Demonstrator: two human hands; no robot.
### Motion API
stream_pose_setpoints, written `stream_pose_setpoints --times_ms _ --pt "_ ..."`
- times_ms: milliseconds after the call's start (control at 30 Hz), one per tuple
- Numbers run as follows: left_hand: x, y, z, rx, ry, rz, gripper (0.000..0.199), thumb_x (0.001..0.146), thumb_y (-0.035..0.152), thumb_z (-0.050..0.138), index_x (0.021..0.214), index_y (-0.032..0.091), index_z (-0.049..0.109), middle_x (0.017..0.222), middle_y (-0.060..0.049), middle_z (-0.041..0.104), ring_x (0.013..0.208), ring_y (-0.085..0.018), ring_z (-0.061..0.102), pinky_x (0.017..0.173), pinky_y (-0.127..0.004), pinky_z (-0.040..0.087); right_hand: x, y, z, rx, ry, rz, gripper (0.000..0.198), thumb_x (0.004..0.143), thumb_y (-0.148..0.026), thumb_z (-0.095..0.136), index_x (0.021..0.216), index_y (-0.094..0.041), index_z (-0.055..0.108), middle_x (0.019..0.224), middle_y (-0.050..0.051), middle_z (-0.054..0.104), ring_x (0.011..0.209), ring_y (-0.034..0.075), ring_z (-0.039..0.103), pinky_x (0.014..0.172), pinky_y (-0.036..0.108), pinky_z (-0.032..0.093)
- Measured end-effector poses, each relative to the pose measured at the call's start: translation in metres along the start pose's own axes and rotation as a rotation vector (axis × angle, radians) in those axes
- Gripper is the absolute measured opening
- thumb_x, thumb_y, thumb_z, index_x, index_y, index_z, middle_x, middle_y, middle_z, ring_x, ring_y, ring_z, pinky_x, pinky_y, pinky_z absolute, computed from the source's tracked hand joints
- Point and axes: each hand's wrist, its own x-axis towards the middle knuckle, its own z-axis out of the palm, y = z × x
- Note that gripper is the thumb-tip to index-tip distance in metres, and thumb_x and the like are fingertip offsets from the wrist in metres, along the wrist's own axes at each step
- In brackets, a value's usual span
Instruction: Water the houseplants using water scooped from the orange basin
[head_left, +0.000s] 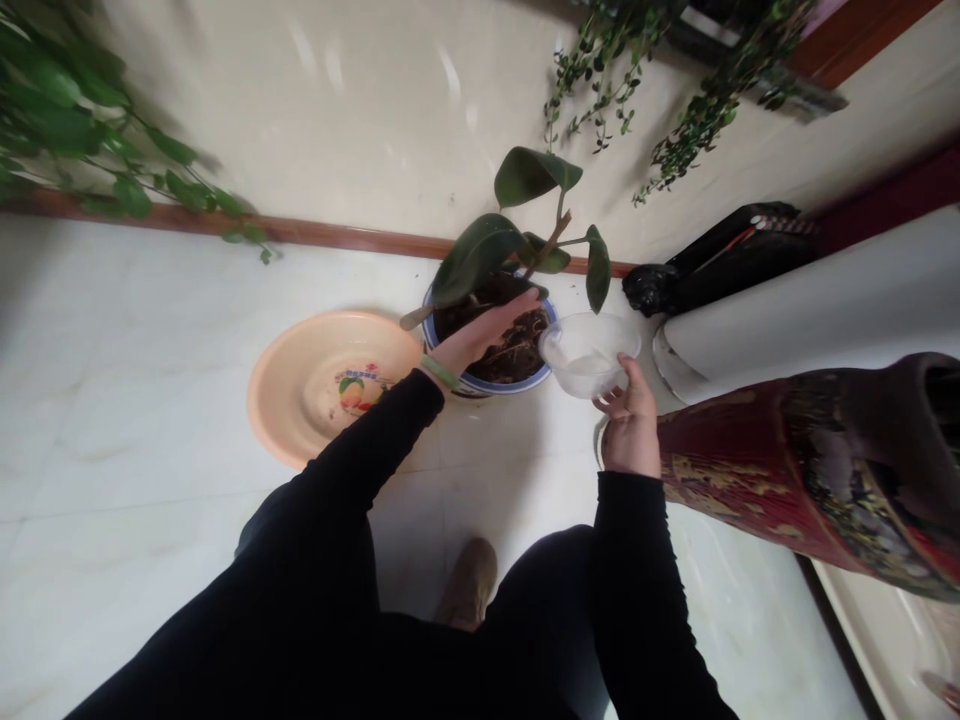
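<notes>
My right hand (631,420) grips the near right rim of a clear plastic bowl (585,365), which is tilted beside a blue-and-white flowerpot (546,375). Dark soil with root-like strands (517,360) shows inside the pot. Over that soil reaches my left hand (480,335), fingers stretched out just under a leaf; whether they touch it I cannot tell. A broad-leaved plant (555,240) rises from the pot on a thick stem. At the pot's left rim juts a brownish, rounded end of something (416,318), the rest hidden.
A peach-coloured basin (274,400) stands on the tiled floor (135,420) left of the pot. To the right are a white pipe-like column (817,300), a large red decorated vase (735,460) and a black bag (649,290). Trailing plants (607,70) hang above.
</notes>
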Motion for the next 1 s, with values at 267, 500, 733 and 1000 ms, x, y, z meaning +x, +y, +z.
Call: stream_pose_setpoints --times_ms 267,500,733,1000 --pt "-0.003 0.0 0.002 0.025 0.033 0.003 0.12 0.092 0.105 0.038 0.188 0.033 0.041 0.193 0.003 0.044 0.183 -0.042 0.029 0.144 -0.057 0.034 0.024 0.006 0.009 -0.074 0.098 0.073 0.062 0.074 -0.063 0.092 0.119 -0.032 0.062 0.131 0.001 0.075 0.116 0.023 0.07 0.079 0.029 0.054" --pt "-0.005 0.006 0.004 0.054 0.048 -0.02 0.105 0.102 0.097 0.033 0.183 0.032 0.051 0.195 0.001 0.04 0.182 -0.039 0.034 0.142 -0.052 0.04 0.039 0.002 0.02 -0.159 0.224 0.18 0.067 0.07 -0.055 0.093 0.12 -0.033 0.055 0.139 0.001 0.072 0.119 0.024 0.07 0.079 0.032 0.055" --pt "-0.005 0.007 -0.002 0.039 0.038 -0.022 0.116 0.095 0.107 0.036 0.177 0.028 0.056 0.195 -0.002 0.041 0.182 -0.045 0.03 0.146 -0.057 0.032 0.026 0.002 0.018 -0.026 0.106 0.113 0.067 0.072 -0.065 0.091 0.122 -0.032 0.063 0.13 0.001 0.072 0.112 0.021 0.07 0.077 0.028 0.055" --pt "-0.008 0.003 -0.015 0.055 0.079 0.016 0.109 0.094 0.108 0.032 0.162 0.033 0.072 0.192 0.003 0.047 0.182 -0.04 0.03 0.148 -0.058 0.028 0.008 -0.009 0.008 0.098 0.066 0.133 0.063 0.074 -0.069 0.092 0.112 -0.032 0.058 0.114 0.002 0.069 0.107 0.024 0.072 0.08 0.036 0.062"
